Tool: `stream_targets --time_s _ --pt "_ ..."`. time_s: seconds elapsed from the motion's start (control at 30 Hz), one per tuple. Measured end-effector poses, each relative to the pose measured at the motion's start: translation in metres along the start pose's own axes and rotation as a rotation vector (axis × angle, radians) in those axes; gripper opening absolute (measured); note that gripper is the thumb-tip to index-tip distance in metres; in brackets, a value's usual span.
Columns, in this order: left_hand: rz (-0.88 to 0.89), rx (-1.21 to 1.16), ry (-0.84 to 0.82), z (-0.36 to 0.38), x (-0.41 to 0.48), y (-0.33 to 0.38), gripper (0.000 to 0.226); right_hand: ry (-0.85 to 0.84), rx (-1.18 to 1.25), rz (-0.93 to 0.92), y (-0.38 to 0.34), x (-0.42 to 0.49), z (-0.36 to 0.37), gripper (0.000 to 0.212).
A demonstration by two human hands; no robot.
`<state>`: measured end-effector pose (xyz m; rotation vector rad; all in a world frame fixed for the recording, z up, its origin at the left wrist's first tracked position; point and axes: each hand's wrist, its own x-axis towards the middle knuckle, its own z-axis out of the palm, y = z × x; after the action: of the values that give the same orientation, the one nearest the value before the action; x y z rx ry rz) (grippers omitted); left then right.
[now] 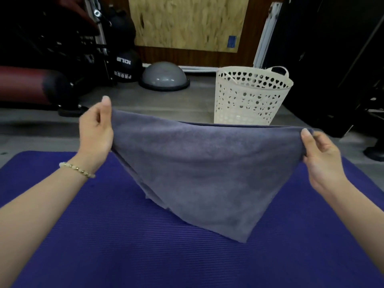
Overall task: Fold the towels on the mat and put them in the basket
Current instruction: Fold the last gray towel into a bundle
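A grey towel [199,171] hangs doubled over above the purple mat [124,246], its lower corner touching the mat. My left hand [95,129] pinches the towel's upper left corner. At the upper right corner my right hand [320,154] pinches the other end, so the top edge is stretched between them. Beyond the towel, on the floor at the right, stands a cream plastic basket [251,96] with heart-shaped holes; I cannot see what is inside it.
A grey half-ball trainer [164,76] lies on the floor behind the mat. Black and dark red gym equipment [52,65] fills the back left. A dark cabinet [332,59] stands at the right, a wooden board [187,21] against the back wall.
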<state>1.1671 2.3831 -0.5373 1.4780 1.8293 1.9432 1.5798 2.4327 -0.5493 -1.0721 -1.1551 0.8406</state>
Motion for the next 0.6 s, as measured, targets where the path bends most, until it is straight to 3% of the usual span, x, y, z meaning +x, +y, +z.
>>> stream_targets --time_s 0.1,0.17,0.27,0.4,0.47,0.6 --pt "0.120 0.189 -0.251 -0.014 0.009 0.004 0.033 0.035 -0.043 -0.041 -0.008 0.012 0.007 0.012" --pt "0.033 0.234 -0.499 -0.024 0.011 0.005 0.026 0.021 -0.102 -0.042 -0.012 0.018 0.010 0.015" --pt "-0.189 0.235 -0.742 -0.032 0.010 0.000 0.062 -0.042 -0.152 0.004 -0.011 0.024 0.013 0.015" --pt "-0.545 -0.064 -0.692 -0.029 0.015 -0.007 0.093 -0.105 -0.094 0.159 -0.005 0.028 0.019 0.019" --pt "-0.636 -0.231 -0.647 -0.023 0.016 -0.007 0.099 -0.094 -0.048 0.216 -0.003 0.033 0.022 0.020" --pt "-0.651 -0.424 -0.439 -0.002 0.019 0.005 0.040 -0.065 0.017 0.246 -0.008 0.043 0.029 0.023"
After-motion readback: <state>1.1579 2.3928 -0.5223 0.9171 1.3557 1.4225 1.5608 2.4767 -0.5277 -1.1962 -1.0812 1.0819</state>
